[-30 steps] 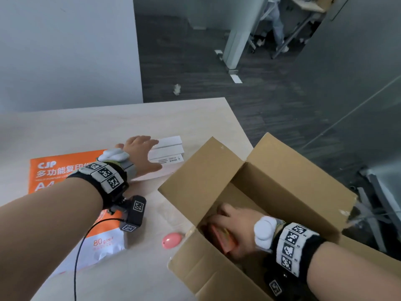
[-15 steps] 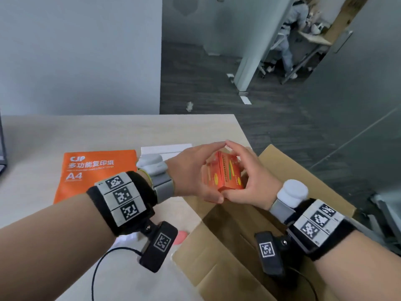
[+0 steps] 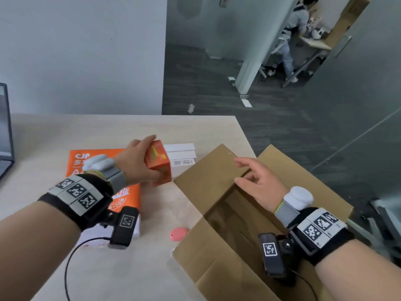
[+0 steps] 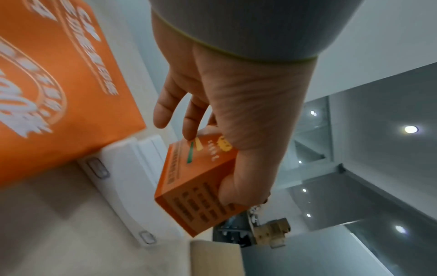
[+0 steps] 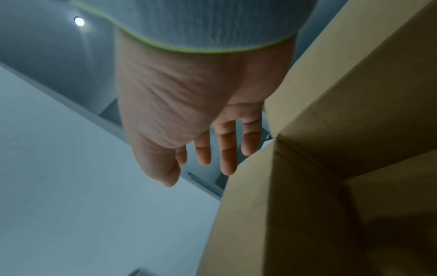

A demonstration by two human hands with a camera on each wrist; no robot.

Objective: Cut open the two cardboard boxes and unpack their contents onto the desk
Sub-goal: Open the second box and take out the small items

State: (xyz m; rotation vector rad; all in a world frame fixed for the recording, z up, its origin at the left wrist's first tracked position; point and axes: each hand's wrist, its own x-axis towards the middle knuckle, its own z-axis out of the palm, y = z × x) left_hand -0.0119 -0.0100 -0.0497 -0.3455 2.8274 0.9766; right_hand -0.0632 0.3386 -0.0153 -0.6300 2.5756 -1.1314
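My left hand [image 3: 141,161] grips a small orange carton [image 3: 158,162] just above the desk, between the orange ream of A4 paper [image 3: 95,155] and the white flat boxes [image 3: 181,154]. In the left wrist view the thumb and fingers wrap that orange carton [image 4: 201,184]. An open cardboard box [image 3: 208,177] stands at the desk's right edge with its flaps spread. My right hand [image 3: 256,179] hovers over the box's opening, fingers relaxed and holding nothing; the right wrist view shows this right hand [image 5: 208,147] beside a cardboard flap [image 5: 331,93].
A pink oval object [image 3: 179,233] lies on the desk [image 3: 108,131] by the box's near-left corner. A dark screen edge [image 3: 5,127] stands at far left. Beyond the desk's right edge is dark floor; a person sits at a distant table [image 3: 293,35].
The orange carton came out of the cardboard box in my right hand, passed to my left hand, and moved left toward the desk. My right hand let go and drifted back over the box.
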